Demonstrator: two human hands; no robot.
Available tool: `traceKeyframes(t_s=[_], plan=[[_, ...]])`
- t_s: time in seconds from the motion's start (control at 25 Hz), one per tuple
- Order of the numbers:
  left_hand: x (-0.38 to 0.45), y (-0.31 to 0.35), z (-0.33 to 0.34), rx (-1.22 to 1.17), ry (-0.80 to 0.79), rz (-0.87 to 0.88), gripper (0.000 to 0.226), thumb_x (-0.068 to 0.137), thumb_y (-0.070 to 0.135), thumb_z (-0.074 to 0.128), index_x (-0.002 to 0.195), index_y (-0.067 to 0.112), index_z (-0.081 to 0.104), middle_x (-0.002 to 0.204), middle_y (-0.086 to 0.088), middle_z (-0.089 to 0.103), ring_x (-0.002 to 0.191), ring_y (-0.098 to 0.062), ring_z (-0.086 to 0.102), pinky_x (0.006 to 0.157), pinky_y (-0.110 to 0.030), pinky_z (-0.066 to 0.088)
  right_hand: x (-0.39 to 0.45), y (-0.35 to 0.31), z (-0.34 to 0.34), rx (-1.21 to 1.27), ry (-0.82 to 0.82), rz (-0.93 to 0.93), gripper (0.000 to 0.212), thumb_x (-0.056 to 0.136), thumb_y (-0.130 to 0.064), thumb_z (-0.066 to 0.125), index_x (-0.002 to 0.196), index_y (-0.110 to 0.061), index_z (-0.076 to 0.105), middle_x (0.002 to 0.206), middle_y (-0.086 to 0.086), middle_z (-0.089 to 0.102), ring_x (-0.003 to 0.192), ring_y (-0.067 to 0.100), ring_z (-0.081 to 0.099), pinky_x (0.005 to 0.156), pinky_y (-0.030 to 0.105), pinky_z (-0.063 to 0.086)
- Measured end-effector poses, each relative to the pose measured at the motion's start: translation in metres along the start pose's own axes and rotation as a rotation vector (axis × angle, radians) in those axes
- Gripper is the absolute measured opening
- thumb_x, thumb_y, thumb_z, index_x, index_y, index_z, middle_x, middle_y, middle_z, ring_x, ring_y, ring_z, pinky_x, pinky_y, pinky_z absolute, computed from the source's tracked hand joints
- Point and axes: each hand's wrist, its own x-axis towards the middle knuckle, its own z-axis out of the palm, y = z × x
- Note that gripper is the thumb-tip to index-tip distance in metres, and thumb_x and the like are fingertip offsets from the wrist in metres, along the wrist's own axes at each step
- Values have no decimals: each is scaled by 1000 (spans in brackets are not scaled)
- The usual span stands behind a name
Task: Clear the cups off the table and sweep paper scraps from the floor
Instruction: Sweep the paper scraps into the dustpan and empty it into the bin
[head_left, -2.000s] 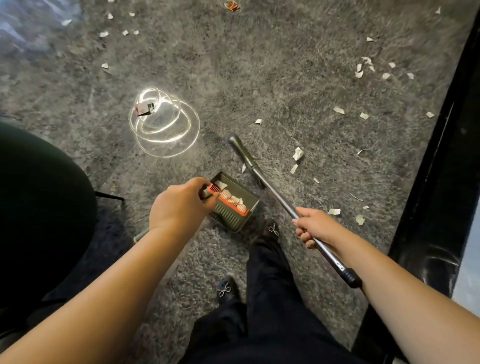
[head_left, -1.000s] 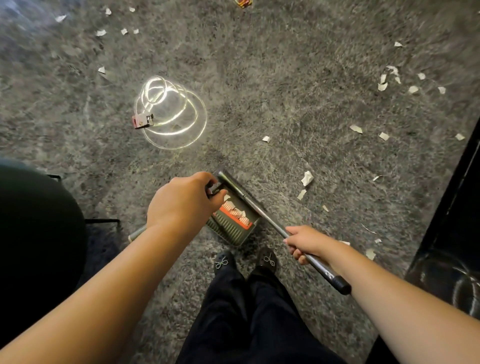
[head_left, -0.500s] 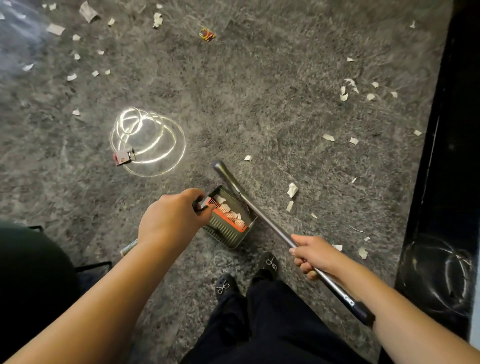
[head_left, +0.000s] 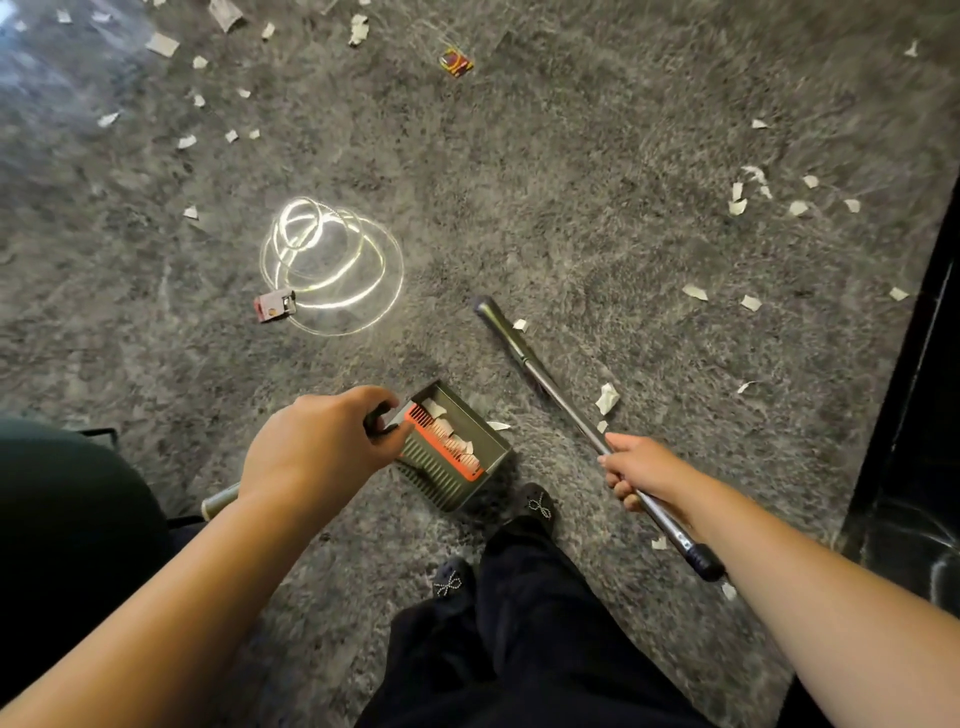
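My left hand (head_left: 317, 449) grips the handle of a grey-green dustpan (head_left: 457, 483) with an orange comb strip; several white paper scraps lie inside it. My right hand (head_left: 641, 470) grips the metal pole of a broom (head_left: 540, 376), whose head points away over the grey carpet (head_left: 545, 171). White paper scraps (head_left: 607, 399) lie beside the pole, more scraps sit at the right (head_left: 737, 205) and at the upper left (head_left: 161, 44). No cups or table are in view.
A bright ring-shaped light reflection (head_left: 332, 265) lies on the carpet with a small pink tag (head_left: 274, 305) beside it. A red and yellow wrapper (head_left: 455, 62) lies farther off. A dark chair (head_left: 67, 519) stands at left, a black glossy edge (head_left: 914, 415) at right. My feet (head_left: 537, 506) stand behind the dustpan.
The broom head has swung away from the dustpan to the right and forward. The dustpan stays in my left hand near my feet, and the view has shifted slightly.
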Motion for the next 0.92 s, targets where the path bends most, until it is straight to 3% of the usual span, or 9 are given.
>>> traceKeyframes(t_s=[0.08,0.2,0.44,0.52,0.64,0.8,0.92], plan=[[0,0,5,18,-30,-7,31,79,56,67,103,37,69,71,7,67,64,-21,61,53,-26,45,10,3,4,-30,-36,34,46,99,-7,43,143,-15,33,64,5,44,41,8,37,36,18,33],[-5,-1,13,27,-44,4,30,79,54,68,104,37,69,73,8,70,66,-21,64,54,-28,50,20,4,11,-38,-61,152,14,101,-13,43,109,-3,48,61,6,45,41,9,39,36,19,37],[-21,-15,12,7,37,53,27,74,48,74,97,35,70,66,13,68,58,-16,64,49,-27,51,31,8,20,-97,-23,225,18,98,-6,43,82,-4,50,59,9,49,48,15,47,37,18,41],[-25,-18,12,-9,36,31,25,75,47,74,97,36,69,66,14,67,57,-15,63,50,-28,51,33,15,26,-149,-4,208,15,95,-1,40,95,-2,55,62,8,46,48,14,43,36,17,37],[-29,-20,18,-19,17,23,25,77,46,73,99,33,70,68,12,69,61,-18,64,53,-30,53,35,28,37,-294,-17,79,52,92,1,40,142,-12,38,74,8,50,49,14,43,36,19,37],[-37,-23,24,-15,22,32,26,77,48,72,98,34,70,67,12,68,60,-18,64,51,-28,52,27,46,38,-308,-26,-22,62,92,-13,58,147,-28,34,72,4,54,45,12,45,41,20,41],[-41,-29,21,-9,42,32,27,74,50,71,97,36,69,66,12,67,57,-18,63,50,-28,51,26,55,36,-288,1,-15,64,95,-12,54,150,-26,25,73,5,55,42,11,45,39,20,40]])
